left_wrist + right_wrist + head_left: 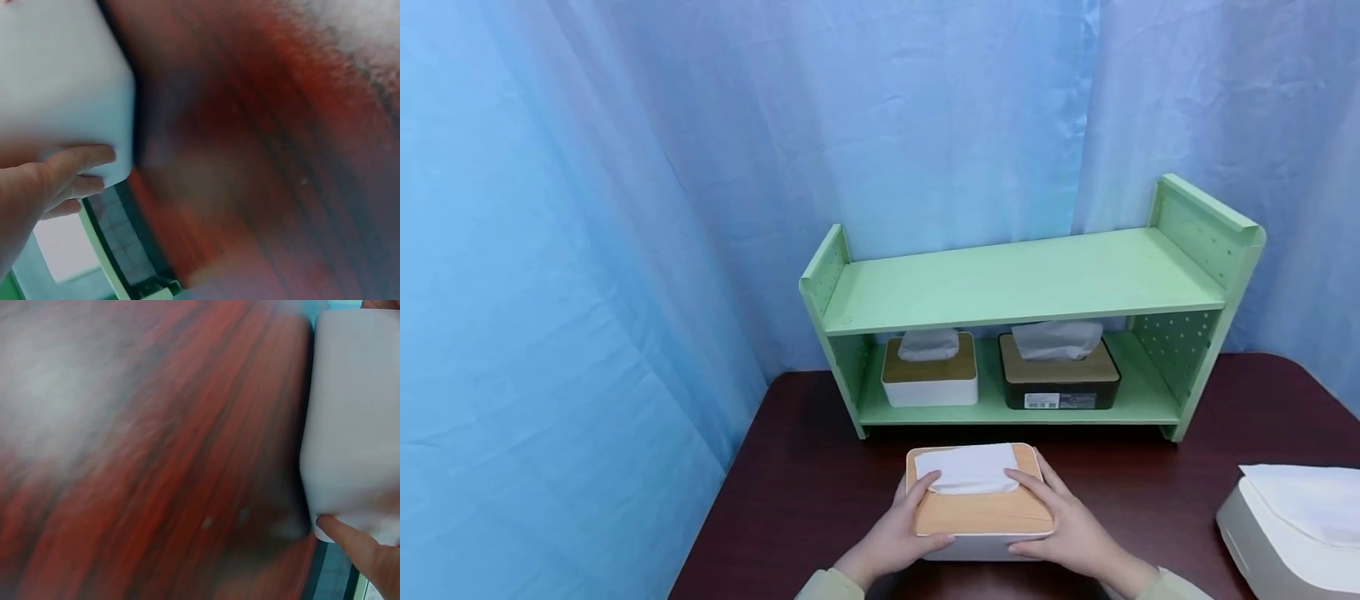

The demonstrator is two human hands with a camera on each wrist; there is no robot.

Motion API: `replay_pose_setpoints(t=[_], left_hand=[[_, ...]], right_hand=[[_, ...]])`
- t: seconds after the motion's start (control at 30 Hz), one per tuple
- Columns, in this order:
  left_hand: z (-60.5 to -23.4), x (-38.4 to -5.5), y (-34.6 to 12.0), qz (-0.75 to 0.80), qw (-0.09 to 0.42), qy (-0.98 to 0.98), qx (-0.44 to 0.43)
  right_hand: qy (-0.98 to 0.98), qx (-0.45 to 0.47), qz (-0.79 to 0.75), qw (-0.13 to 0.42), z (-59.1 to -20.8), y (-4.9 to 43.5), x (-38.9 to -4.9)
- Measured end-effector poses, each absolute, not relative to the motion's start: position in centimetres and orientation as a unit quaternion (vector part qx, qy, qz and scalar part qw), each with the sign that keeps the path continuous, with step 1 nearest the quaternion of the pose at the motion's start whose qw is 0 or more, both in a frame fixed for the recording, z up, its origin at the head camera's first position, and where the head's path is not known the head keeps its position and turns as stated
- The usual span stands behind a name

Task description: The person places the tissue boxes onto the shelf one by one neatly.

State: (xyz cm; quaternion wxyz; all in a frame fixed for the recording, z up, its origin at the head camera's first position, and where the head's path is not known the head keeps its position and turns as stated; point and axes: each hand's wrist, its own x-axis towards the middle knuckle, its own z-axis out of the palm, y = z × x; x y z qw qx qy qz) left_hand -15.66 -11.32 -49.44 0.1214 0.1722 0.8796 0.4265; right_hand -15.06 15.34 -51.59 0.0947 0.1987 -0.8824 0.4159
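Between both hands is a tissue box with a white body and a light wood lid, a folded white tissue lying over its top. The left hand grips its left end, thumb on the front face and a finger on the lid. At the opposite end the right hand holds it the same way. Each wrist view shows fingers against the white side of the box, close over the dark table; the far fingers are partly hidden in the head view.
Behind stands a green two-tier shelf. Its lower tier holds a white tissue box with a wood lid on the left and a dark one on the right. Another white tissue box is at the right edge of the brown table.
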Motion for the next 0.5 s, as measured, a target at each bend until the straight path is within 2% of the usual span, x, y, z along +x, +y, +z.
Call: replay_pose_setpoints(t=[0.13,0.5], left_hand=[[-49.7,-15.6,-11.0,0.428,0.122,0.877,0.181],[-50.6,-15.1,-11.4,0.43,0.096,0.865,0.241]], right_hand=[[-0.885,0.195,0.41,0.101,-51.6,16.1,-14.9],[-0.886,0.172,0.425,0.073,-51.7,17.0,-14.1]])
